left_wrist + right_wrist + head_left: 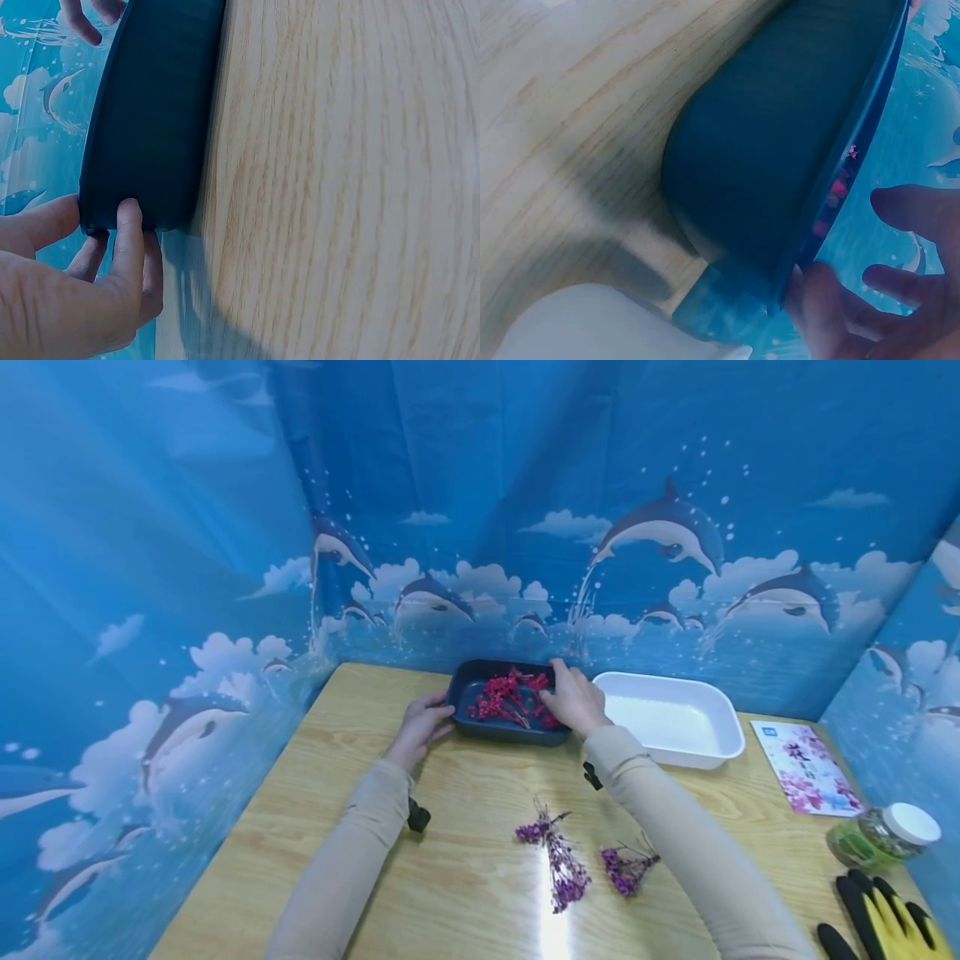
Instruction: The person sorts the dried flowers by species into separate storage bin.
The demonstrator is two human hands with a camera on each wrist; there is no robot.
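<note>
A dark blue-black rectangular tray stands at the back of the table with sprigs of red dried flowers in it. At its left end my left hand holds it; in the left wrist view the thumb is at the rim and the other fingers lie against the tray's wall. My right hand grips the right end, with fingers over the rim. In the right wrist view a fingertip meets the corner, while other fingers are spread above the tray.
Right of the dark tray is a white tray. Purple dried flower sprigs and another purple bunch lie in front. A floral printed card, a white-lidded jar and black-and-yellow gloves are at right. A dolphin-patterned curtain hangs behind.
</note>
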